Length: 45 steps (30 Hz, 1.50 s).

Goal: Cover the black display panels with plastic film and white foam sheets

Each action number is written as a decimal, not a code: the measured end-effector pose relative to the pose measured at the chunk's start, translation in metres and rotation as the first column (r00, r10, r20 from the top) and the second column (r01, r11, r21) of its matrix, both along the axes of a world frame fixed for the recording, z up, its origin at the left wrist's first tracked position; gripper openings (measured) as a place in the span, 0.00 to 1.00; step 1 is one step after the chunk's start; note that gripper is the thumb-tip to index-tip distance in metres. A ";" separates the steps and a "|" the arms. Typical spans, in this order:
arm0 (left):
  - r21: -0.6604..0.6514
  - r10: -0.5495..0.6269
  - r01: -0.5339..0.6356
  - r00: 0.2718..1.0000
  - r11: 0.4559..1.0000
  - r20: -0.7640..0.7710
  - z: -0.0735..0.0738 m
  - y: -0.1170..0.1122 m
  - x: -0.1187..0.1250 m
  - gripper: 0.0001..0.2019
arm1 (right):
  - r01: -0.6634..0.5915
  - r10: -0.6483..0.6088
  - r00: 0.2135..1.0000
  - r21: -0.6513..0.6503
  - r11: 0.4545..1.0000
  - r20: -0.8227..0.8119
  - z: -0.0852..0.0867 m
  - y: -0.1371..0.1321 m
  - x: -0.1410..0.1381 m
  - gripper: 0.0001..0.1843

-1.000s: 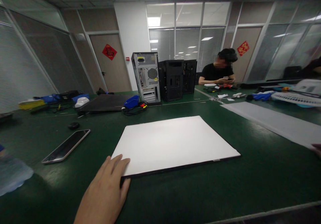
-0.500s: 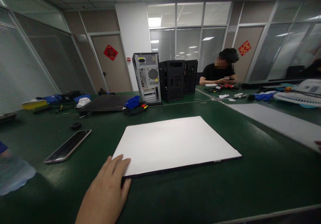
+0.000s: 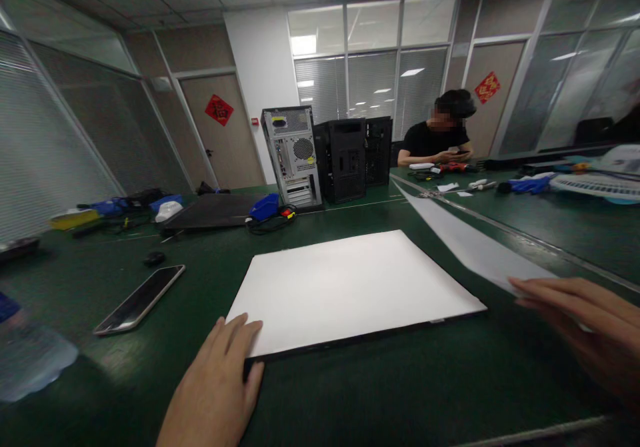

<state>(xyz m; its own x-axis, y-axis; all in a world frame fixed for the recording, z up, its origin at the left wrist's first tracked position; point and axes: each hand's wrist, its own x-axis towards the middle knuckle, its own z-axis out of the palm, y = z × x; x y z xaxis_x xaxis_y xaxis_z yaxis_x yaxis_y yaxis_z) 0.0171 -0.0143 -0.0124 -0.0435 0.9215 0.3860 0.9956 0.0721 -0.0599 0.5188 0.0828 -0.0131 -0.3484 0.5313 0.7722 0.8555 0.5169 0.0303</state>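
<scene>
Left hand (image 3: 213, 383) grips the near-left corner of one flat, white, black-edged rectangular panel (image 3: 350, 287) on the green tabletop (image 3: 380, 387). Right hand (image 3: 585, 303) pinches one thin white sheet (image 3: 460, 237) beside it. One silver computer tower (image 3: 293, 160) and two black ones (image 3: 345, 160) stand beyond.

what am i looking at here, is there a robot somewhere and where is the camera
There is no robot: these are a person's two bare hands, and every picture comes from one camera worn on that person's head, looking forward and down. The left hand has its fingers on the near left corner of a white panel with a dark edge, lying flat on the green table. The right hand holds a thin white sheet by its near end, to the right of the panel. To the left lies a phone; farther back stand three computer cases. The person in black sitting beyond the table is someone else.
</scene>
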 end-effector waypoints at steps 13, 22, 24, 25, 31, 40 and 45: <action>0.016 0.000 0.000 1.000 1.000 -0.010 0.001 0.000 0.001 0.22 | -0.183 0.221 0.967 -0.256 0.949 0.128 -0.014 0.002 -0.054 0.15; 0.090 -0.027 0.024 0.999 0.996 0.023 -0.005 -0.001 -0.001 0.25 | -0.171 0.166 0.985 -0.301 0.938 -0.041 -0.008 -0.004 -0.057 0.16; 0.137 -0.037 0.031 0.999 0.990 0.036 -0.006 0.000 -0.002 0.28 | -0.185 0.175 0.983 -0.271 0.944 -0.061 -0.007 -0.005 -0.058 0.15; 0.161 -0.036 0.029 0.998 0.986 0.043 -0.006 0.000 -0.001 0.30 | -0.189 0.179 0.982 -0.265 0.946 -0.063 -0.007 -0.005 -0.057 0.15; 0.209 -0.035 0.023 0.998 0.978 0.053 -0.009 0.002 -0.002 0.36 | -0.165 0.172 0.985 -0.202 0.965 0.022 -0.014 -0.002 -0.051 0.24; 0.137 0.026 -0.037 0.997 0.990 0.079 -0.002 -0.001 0.004 0.25 | -0.099 0.116 0.992 -0.243 0.965 0.056 -0.016 0.003 -0.051 0.16; 0.109 0.007 -0.017 0.996 0.994 0.090 0.000 0.000 0.003 0.21 | -0.050 0.067 0.997 -0.302 0.952 0.048 -0.019 0.005 -0.052 0.18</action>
